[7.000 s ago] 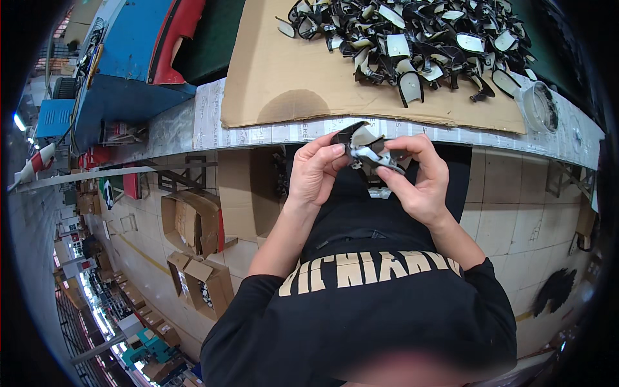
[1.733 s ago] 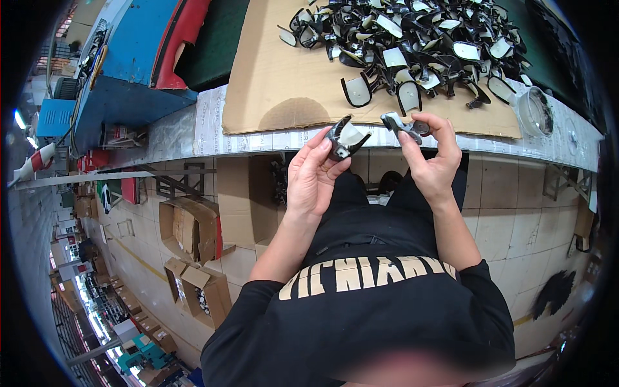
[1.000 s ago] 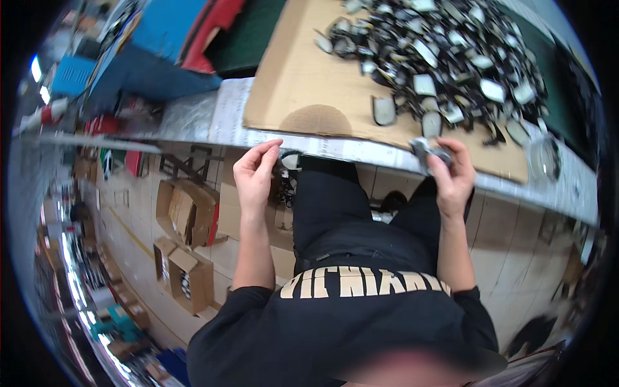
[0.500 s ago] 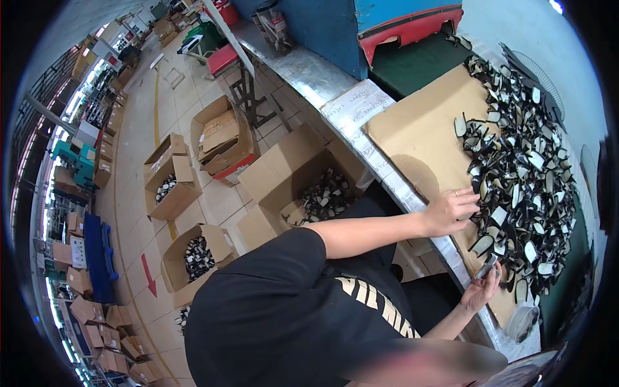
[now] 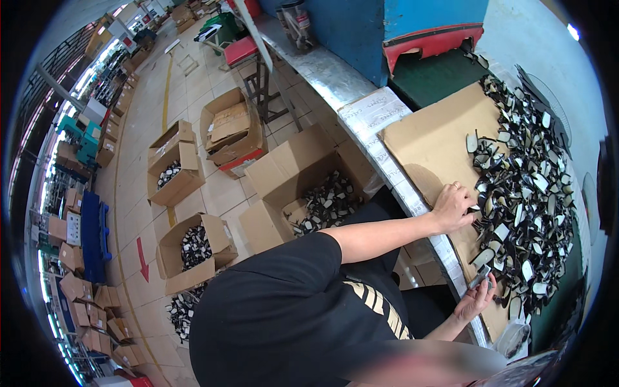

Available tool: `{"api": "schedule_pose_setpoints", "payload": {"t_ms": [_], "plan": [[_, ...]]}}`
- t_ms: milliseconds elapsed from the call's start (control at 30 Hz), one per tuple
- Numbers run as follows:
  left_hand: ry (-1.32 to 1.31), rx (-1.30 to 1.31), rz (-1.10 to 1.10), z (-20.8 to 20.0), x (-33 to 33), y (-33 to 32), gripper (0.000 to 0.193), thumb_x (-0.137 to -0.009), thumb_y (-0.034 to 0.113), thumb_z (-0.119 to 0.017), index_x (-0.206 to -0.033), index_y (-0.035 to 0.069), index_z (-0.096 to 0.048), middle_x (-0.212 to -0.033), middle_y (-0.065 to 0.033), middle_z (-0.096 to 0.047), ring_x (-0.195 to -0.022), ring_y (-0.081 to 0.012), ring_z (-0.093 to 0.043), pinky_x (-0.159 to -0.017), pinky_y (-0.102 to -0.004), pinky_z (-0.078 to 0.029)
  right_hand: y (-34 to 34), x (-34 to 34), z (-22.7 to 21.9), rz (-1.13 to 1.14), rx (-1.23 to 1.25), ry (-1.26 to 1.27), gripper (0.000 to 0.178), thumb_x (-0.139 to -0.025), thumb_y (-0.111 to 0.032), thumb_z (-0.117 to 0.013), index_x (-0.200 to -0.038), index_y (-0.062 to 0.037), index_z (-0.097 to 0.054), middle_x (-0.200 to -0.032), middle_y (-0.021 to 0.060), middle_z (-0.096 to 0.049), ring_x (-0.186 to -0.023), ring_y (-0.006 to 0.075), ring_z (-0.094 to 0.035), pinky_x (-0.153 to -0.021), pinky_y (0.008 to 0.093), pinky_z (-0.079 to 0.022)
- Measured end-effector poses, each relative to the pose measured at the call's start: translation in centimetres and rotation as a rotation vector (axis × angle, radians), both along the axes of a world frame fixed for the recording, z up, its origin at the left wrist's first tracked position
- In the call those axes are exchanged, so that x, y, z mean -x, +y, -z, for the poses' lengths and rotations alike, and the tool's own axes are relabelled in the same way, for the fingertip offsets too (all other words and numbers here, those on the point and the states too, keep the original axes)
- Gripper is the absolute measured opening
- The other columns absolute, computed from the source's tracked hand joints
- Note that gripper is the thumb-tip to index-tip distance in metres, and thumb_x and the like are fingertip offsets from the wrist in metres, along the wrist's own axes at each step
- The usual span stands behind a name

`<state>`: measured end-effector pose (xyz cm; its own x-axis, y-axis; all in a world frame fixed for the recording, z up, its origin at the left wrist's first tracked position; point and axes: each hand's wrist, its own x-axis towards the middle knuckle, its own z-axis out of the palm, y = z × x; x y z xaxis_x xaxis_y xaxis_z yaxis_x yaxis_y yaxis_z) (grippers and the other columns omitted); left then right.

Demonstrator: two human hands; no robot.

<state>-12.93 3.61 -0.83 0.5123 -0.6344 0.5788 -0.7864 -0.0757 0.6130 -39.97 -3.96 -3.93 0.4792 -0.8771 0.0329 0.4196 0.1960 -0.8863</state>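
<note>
A large heap of small curved black pieces with pale faces [image 5: 529, 206] covers the right of the worktop. My left hand [image 5: 453, 209] is at the heap's near edge, over a cardboard sheet [image 5: 432, 142]. Its fingers are curled together, with a small pale-faced piece at their tips. Closer to me, my right hand [image 5: 476, 300] is closed around a small grey metal hand tool [image 5: 479, 277], whose end points toward the heap. The tool's lower part is hidden in my fingers, so its exact kind does not show.
An open carton [image 5: 271, 222] with similar pieces stands beside my legs. More cartons [image 5: 177, 180] sit on the tiled floor behind. A blue cabinet [image 5: 425, 22] with a torn red flap rises at the worktop's far end. A clear round container [image 5: 512, 338] lies near the right hand.
The whole view has shifted slightly. My left hand stays at the heap's edge with its fingers curled further in. My right hand still grips the metal tool, now turned a little and more in sight.
</note>
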Motion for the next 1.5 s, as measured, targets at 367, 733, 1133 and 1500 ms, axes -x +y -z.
{"api": "schedule_pose_setpoints", "payload": {"t_ms": [367, 733, 1133, 1500], "plan": [[0.433, -0.014, 0.047, -0.7, -2.9, 5.6, 0.026, -0.074, 0.021, -0.071, -0.093, 0.004, -0.076, -0.079, -0.0089, -0.074, -0.066, -0.0271, -0.069, -0.065, -0.037, -0.056, -1.0, 0.7, 0.5, -0.057, -0.012, 0.013, 0.029, -0.101, -0.011, -0.057, -0.129, -0.0031, -0.056, -0.109, 0.0036, -0.066, -0.084, 0.0058, -0.059, -0.073, 0.0173, -0.047], [1.943, 0.247, 0.334, -2.7, 0.1, 10.5, 0.019, -0.095, 0.019, -0.066, -0.107, 0.005, -0.068, -0.093, -0.0013, -0.067, -0.082, -0.0121, -0.068, -0.071, -0.0281, -0.062, -0.9, 1.3, -1.3, -0.115, -0.03, -0.048, 0.035, -0.101, -0.015, -0.057, -0.133, -0.0012, -0.052, -0.11, 0.0049, -0.067, -0.083, 0.0083, -0.063, -0.069, 0.0189, -0.05], [1.712, 0.198, 0.504, -5.4, 2.3, 13.6, 0.04, -0.094, 0.004, -0.056, -0.133, -0.005, -0.057, -0.119, -0.0155, -0.068, -0.102, -0.021, -0.069, -0.09, -0.035, -0.056, 9.1, -5.9, -9.2, 0.043, 0.231, 0.169, 0.039, -0.088, 0.004, -0.064, -0.126, -0.0017, -0.056, -0.113, 0.006, -0.061, -0.098, 0.0123, -0.057, -0.086, 0.0253, -0.045], [1.678, 0.243, 0.525, -5.6, 4.4, 13.7, 0.039, -0.091, 0.002, -0.06, -0.13, -0.004, -0.059, -0.112, -0.0141, -0.071, -0.094, -0.0192, -0.071, -0.081, -0.0269, -0.058, 11.0, -6.8, -11.2, 0.229, 0.831, 0.436, 0.039, -0.069, 0.003, -0.08, -0.105, -0.003, -0.067, -0.095, 0.0084, -0.066, -0.081, 0.02, -0.059, -0.073, 0.0295, -0.048]]}}
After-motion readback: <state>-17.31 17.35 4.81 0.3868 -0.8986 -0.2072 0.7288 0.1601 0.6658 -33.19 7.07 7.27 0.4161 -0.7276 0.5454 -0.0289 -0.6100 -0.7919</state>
